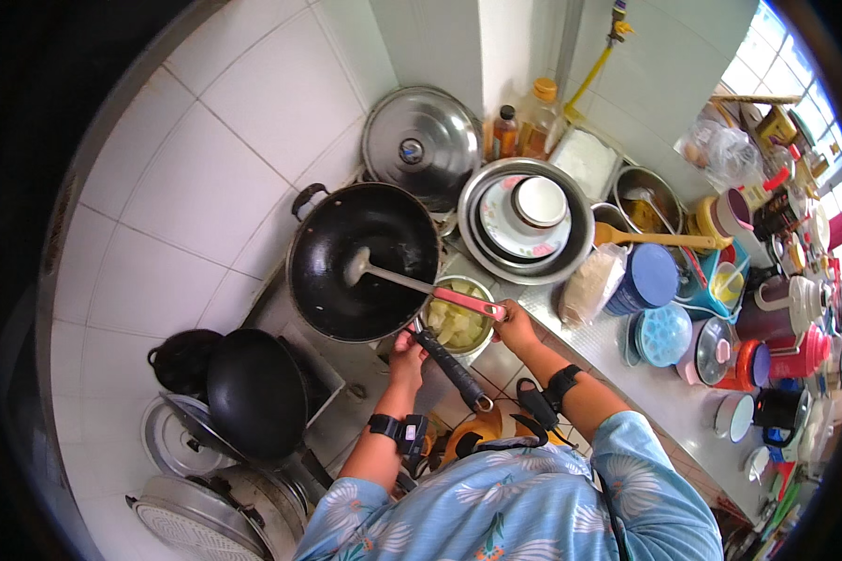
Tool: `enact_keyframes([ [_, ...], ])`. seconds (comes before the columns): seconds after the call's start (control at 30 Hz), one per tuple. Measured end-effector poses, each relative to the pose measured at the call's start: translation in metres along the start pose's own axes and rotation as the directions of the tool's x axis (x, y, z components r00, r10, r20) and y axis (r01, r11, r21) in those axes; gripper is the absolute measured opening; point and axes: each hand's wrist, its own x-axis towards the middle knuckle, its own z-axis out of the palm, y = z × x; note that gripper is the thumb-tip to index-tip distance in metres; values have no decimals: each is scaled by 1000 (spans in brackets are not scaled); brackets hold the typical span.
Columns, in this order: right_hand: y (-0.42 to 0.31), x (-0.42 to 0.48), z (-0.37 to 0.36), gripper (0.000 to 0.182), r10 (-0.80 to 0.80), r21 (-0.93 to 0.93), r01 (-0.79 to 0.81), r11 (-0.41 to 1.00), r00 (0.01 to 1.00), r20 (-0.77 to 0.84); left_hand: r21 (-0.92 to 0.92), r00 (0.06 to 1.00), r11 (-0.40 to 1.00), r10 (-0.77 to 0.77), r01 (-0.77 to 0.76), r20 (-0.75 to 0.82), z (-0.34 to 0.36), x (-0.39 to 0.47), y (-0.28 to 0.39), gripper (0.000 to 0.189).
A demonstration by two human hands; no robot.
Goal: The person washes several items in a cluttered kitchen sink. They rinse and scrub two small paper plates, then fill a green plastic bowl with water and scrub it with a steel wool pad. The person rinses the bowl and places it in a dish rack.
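Note:
A black wok (344, 301) stands in front of me, its wrapped handle (451, 365) pointing towards my body. A metal ladle with a pink handle (471, 301) reaches from inside the wok across a metal bowl (484, 336) of pale, cut vegetable pieces (455, 324). My right hand (512, 327) is at the bowl's right rim, by the ladle handle's end; its fingertips are partly hidden. My left hand (408, 356) is at the bowl's left side, under the wok's edge and beside its handle; what its fingers grip is hard to see.
Stacked basins with plates and a white bowl (542, 201) stand right of the wok. A steel lid (421, 140) leans behind it. Pans (256, 393) and lids crowd the lower left. Containers, including a blue-lidded tub (645, 277), line the counter (607, 365) at right.

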Motion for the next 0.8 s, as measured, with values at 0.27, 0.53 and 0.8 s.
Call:
enact_keyframes([
  [0.27, -9, -90, -96, 15, 214, 45, -220, 974, 971, 107, 114, 974, 985, -146, 128, 175, 41, -54, -34, 33],
  [0.53, 57, -245, -198, 15, 345, 356, -294, 887, 934, -89, 427, 825, 879, -395, 212, 403, 132, -115, -96, 31],
  [0.8, 109, -406, -323, 17, 445, 588, -134, 798, 788, -425, 652, 621, 754, -551, 82, 558, 301, -220, -186, 31],
])
